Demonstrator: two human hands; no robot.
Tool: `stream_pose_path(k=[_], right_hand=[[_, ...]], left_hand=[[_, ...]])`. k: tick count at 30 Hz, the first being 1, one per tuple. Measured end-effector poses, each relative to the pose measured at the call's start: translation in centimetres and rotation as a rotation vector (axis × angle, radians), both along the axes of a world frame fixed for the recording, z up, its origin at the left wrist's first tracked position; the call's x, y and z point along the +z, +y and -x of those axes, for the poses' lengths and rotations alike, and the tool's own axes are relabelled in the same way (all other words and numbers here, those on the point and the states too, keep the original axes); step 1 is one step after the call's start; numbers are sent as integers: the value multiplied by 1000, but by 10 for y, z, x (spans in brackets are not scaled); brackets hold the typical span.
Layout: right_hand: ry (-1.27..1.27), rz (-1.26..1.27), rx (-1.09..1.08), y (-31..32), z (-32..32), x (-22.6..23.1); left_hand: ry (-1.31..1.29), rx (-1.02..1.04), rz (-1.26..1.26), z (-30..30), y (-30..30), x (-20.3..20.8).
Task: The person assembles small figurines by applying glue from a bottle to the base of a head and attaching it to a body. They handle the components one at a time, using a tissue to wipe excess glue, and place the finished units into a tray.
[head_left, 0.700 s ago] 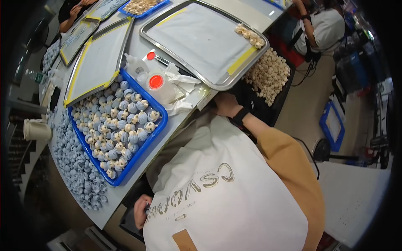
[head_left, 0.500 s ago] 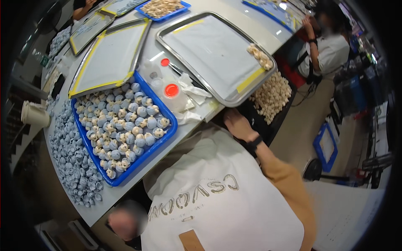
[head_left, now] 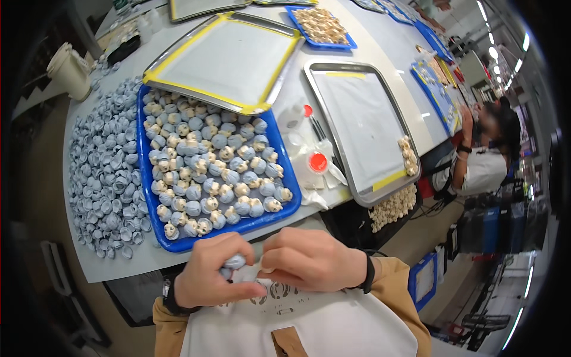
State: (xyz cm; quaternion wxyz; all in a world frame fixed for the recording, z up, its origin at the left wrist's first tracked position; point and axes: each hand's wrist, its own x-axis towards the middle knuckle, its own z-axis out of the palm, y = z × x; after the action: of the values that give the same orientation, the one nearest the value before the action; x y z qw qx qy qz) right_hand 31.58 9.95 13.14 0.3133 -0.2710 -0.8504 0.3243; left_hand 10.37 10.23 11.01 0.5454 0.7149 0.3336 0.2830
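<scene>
My left hand (head_left: 217, 271) is closed on a small blue-grey cup-shaped piece (head_left: 235, 262) between thumb and fingers. Beside it, my right hand (head_left: 315, 259) pinches a small cream piece (head_left: 268, 269), mostly hidden by the fingers. Both hands are close together in front of my apron, just off the table's near edge. Beyond them, a blue tray (head_left: 146, 178) holds many small cream heads with blue-grey caps. A heap of loose blue-grey cup-shaped pieces (head_left: 110, 178) covers the table to its left.
A yellow-taped tray (head_left: 220, 56) overlaps the blue tray's far edge. At right, a metal tray (head_left: 363, 125) carries cream pieces (head_left: 408, 156) above a black bin of cream pieces (head_left: 392, 208). A red-lidded container (head_left: 317, 162) stands between. Another person (head_left: 476, 175) sits at right.
My right hand has come back from the black bin to my front, with a cream piece in its fingers. My left hand has come into view holding a blue-grey piece. The view has turned left.
</scene>
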Motion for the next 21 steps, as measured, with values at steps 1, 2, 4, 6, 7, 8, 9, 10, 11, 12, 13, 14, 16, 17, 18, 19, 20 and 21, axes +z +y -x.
stream_pose_path(k=[1,2,4,6,7,8,9,10,11,12,13,14,16,17,18,19,20,21], right_hand=[[7,-28,1,5,5,0],[15,-55,1,9,10,0],[53,-89,-19,15,19,-5],[103,-107,-62,19,27,-8],[216,-96,-133,19,32,-14],[210,-60,-216,17,36,-12],[274,-45,-249,19,43,-13],[338,-30,-284,21,49,-14],[305,-86,-289,21,53,-14],[272,-149,-295,22,55,-15],[238,-211,-302,23,56,-15],[203,-257,-306,23,57,-16],[116,-352,-322,19,57,-17],[101,-352,-314,21,57,-14],[119,-313,-298,24,55,-12],[138,-274,-281,26,52,-11],[156,-235,-261,26,48,-10],[218,-245,-266,27,44,-13]], left_hand=[[-2,30,-3,-5,1,4],[-36,24,3,-3,4,3],[-93,1,24,3,8,-7],[-191,-9,108,11,15,-7],[-231,-5,162,14,16,-7],[-270,0,216,17,18,-6],[-265,-26,209,21,21,-4],[-265,-39,225,24,23,-3],[-265,-53,241,26,24,-2],[-263,-70,251,29,26,-1],[-267,-70,286,31,27,1],[-258,-95,287,34,28,1],[-251,-156,288,38,31,0],[-268,-150,349,38,31,0],[-283,-135,405,39,29,-1],[-299,-118,461,38,28,-2],[-431,-64,604,38,27,-5],[-567,2,734,37,27,-7]])
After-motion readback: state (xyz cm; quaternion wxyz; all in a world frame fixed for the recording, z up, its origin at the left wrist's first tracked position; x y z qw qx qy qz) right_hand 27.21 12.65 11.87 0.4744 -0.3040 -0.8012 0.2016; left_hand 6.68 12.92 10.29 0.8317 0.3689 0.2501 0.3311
